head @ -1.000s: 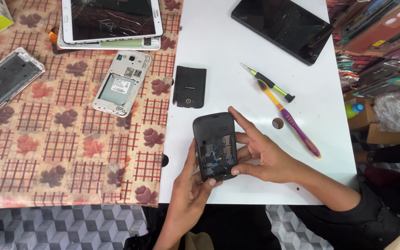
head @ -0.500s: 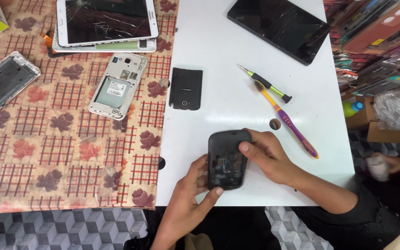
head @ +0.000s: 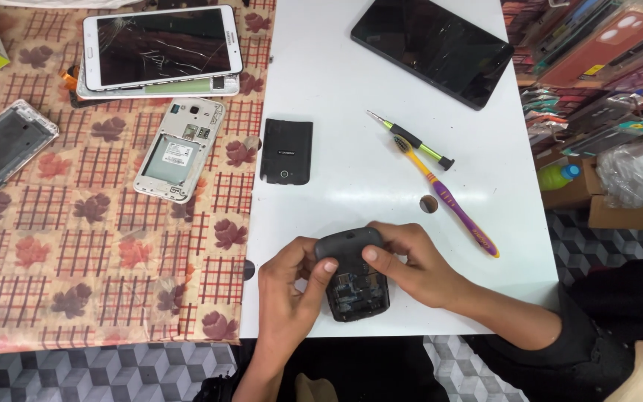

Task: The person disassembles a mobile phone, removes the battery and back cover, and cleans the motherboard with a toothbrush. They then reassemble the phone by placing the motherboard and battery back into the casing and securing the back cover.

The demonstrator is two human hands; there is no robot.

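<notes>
— What have you got in your hands?

— A small black phone (head: 353, 274) with its back off, lying face down near the front edge of the white tabletop (head: 336, 97). My left hand (head: 289, 294) is curled around its left side, thumb pressed against the upper part of the body. My right hand (head: 411, 262) grips it from the right, thumb on the top end and fingers wrapped over the far edge. Both hands are closed on it; the open back shows dark inner parts.

— And the cover?

— A black back cover (head: 286, 151) lies flat on the tabletop, well apart from the phone, toward the far side and a little left.

— Any tools near?

— To the right of my right hand lies a toothbrush (head: 446, 196) with a yellow and purple handle, running diagonally. A green-handled screwdriver (head: 409, 139) crosses it near the brush head. A small dark round spot (head: 429, 204) sits just beside the toothbrush handle; I cannot tell what it is.

— What else is about?

— A black tablet (head: 433, 46) at the far end of the tabletop. On the patterned cloth (head: 76, 246) to my left: a white phone with its back open (head: 178, 150), a white tablet with a cracked screen (head: 161, 46), and a silver frame (head: 1, 152) at the left edge.
</notes>
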